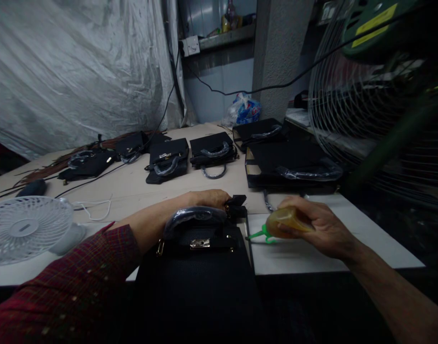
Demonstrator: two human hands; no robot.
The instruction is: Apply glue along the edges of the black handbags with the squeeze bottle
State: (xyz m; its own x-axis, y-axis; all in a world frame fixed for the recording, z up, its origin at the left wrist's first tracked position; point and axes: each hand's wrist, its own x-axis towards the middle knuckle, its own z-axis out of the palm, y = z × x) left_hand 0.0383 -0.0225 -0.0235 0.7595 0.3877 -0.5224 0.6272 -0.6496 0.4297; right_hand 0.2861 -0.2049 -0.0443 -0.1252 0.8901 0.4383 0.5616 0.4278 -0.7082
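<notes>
A black handbag (200, 286) with a plastic-wrapped handle (195, 216) and a metal clasp (200, 243) lies in front of me at the table's near edge. My left hand (212, 197) reaches behind the handle and is closed on the bag's upper right part, beside a black strap end (236, 205); its fingertips are mostly hidden. In my right hand (321, 224) is a squeeze bottle (286, 222) of amber liquid, tilted with its green nozzle (257, 234) pointing left. The nozzle tip is at the pale right side edge of the bag; contact cannot be made out.
Several black handbags (168, 155) lie across the table (219, 188), with a larger stack (290, 160) at right. A small white fan (25, 229) stands at left, a large caged fan (347, 110) at right. Brown strips (57, 165) lie at back left. A black cable (276, 87) hangs across.
</notes>
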